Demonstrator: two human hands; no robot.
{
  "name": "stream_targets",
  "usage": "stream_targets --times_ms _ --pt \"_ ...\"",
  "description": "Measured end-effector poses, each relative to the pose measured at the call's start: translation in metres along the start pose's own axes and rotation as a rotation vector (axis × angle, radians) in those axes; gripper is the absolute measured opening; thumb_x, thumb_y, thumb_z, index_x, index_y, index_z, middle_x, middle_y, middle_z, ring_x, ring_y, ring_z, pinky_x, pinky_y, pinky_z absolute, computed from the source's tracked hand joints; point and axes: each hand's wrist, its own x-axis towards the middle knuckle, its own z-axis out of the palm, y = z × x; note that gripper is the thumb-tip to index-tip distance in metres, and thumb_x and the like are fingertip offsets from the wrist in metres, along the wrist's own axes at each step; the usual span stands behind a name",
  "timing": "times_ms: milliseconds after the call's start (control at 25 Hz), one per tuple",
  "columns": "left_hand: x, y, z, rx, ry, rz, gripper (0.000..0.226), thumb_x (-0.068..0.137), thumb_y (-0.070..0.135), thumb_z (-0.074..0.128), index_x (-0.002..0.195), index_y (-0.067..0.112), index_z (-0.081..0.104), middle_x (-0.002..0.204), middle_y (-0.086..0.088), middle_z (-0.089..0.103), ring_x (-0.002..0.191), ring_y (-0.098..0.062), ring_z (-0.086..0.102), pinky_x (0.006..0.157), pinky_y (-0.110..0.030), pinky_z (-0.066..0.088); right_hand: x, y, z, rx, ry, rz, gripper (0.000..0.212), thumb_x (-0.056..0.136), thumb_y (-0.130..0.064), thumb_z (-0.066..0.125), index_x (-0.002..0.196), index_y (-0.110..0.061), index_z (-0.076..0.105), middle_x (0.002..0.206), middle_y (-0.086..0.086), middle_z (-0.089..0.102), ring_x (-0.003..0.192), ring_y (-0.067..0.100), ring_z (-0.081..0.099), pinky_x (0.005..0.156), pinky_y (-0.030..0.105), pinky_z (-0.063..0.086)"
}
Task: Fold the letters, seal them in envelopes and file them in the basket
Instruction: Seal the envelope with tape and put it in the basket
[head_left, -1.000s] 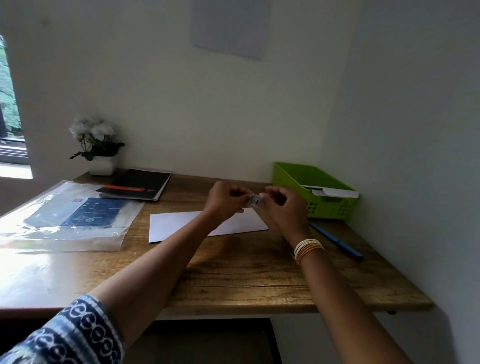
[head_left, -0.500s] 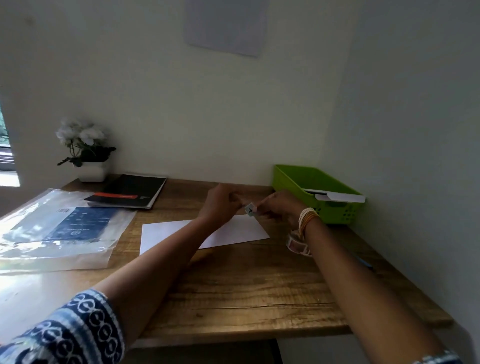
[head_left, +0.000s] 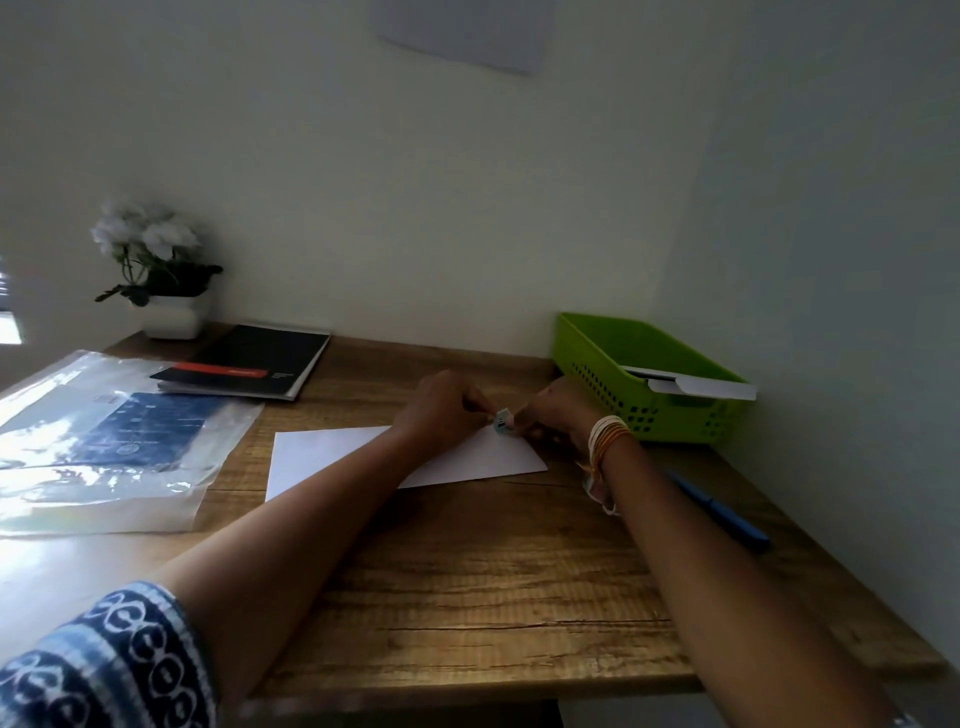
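Note:
A white envelope (head_left: 332, 457) lies flat in the middle of the wooden desk (head_left: 467, 587). Just above its right end, my left hand (head_left: 441, 410) and my right hand (head_left: 556, 415) meet, and both pinch a small sticker (head_left: 503, 421) between their fingertips. A roll of stickers (head_left: 597, 488) shows partly under my right wrist. At the back right stands the green basket (head_left: 597, 364), with a white envelope (head_left: 696, 385) lying across its rim.
A blue pen (head_left: 722, 514) lies by the right wall. A clear plastic sleeve with blue papers (head_left: 114, 436) covers the left of the desk. A black notebook (head_left: 249, 364) and a potted white flower (head_left: 156, 270) sit at the back left.
Both hands, still joined on the sticker, have come down from above the desk to just over the envelope's right end. The view has tilted and shifted.

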Motion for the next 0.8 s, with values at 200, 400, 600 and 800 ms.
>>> stream_targets --times_ms 200,400,600,800 --pt "0.002 -0.004 0.005 0.073 -0.079 0.007 0.022 0.086 0.018 0.066 0.106 0.017 0.073 0.111 -0.002 0.07 0.099 -0.017 0.063 0.087 -0.035 0.052 0.005 0.001 0.003 -0.073 0.012 -0.006 0.018 0.067 -0.007 0.079 0.059 -0.005 0.062 0.054 0.009 0.058 0.04 0.017 0.048 0.044 0.022 0.037" --pt "0.002 -0.001 0.005 0.114 -0.089 -0.005 0.024 0.087 0.019 0.065 0.109 0.014 0.072 0.114 -0.006 0.069 0.102 -0.019 0.063 0.087 -0.033 0.051 0.008 -0.002 0.011 -0.162 0.054 -0.022 0.022 0.056 -0.02 0.077 0.051 -0.01 0.058 0.059 0.011 0.061 0.052 0.024 0.057 0.054 0.031 0.044" --pt "0.0 0.0 0.006 0.133 -0.079 -0.003 0.025 0.089 0.02 0.063 0.113 0.015 0.07 0.116 -0.005 0.068 0.103 -0.017 0.062 0.077 -0.023 0.043 0.004 -0.001 0.012 -0.229 0.1 -0.022 0.035 0.056 -0.037 0.083 0.067 -0.006 0.07 0.069 0.011 0.07 0.065 0.026 0.07 0.058 0.033 0.053" --pt "0.0 0.0 0.008 0.168 -0.067 0.003 0.027 0.09 0.022 0.061 0.115 0.016 0.069 0.118 -0.005 0.068 0.105 -0.018 0.061 0.084 -0.029 0.048 0.002 -0.001 0.011 -0.151 0.112 0.003 0.024 0.058 -0.024 0.079 0.065 -0.004 0.069 0.066 0.012 0.069 0.056 0.024 0.065 0.053 0.029 0.047"
